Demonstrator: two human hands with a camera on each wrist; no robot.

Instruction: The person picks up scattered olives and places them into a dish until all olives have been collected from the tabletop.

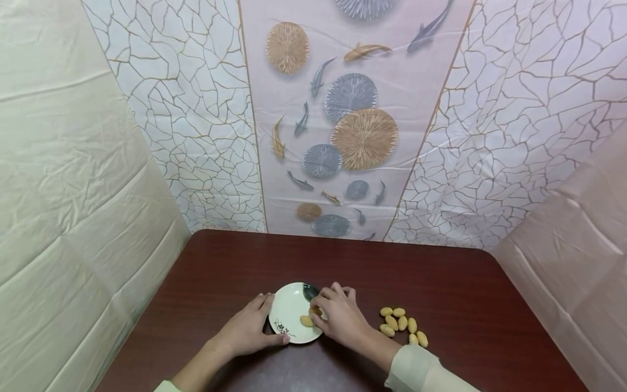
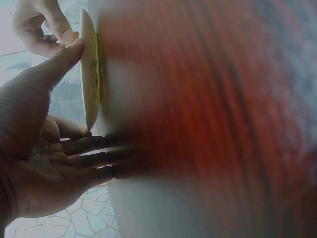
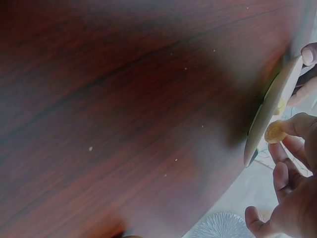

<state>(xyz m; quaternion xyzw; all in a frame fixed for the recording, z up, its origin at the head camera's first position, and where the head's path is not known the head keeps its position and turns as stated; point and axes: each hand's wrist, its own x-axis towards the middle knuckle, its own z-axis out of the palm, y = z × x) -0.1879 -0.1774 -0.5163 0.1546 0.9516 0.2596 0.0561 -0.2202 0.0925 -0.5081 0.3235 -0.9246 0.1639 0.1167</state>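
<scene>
Fingers [image 1: 324,301] pinch a yellow oval [image 3: 274,132] over a sprig-printed plate [image 1: 288,304].

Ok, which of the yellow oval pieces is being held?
The piece pinched in the right grip, over the plate; its neighbour lies loose on the plate, the others on the table.

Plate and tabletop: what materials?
Plate: probably glazed ceramic; smooth pale face with dark decoration, though melamine could look alike. Tabletop: wood or wood-look laminate, seemingly polished; reddish-brown streaked grain and a pale sheen near the front.
</scene>
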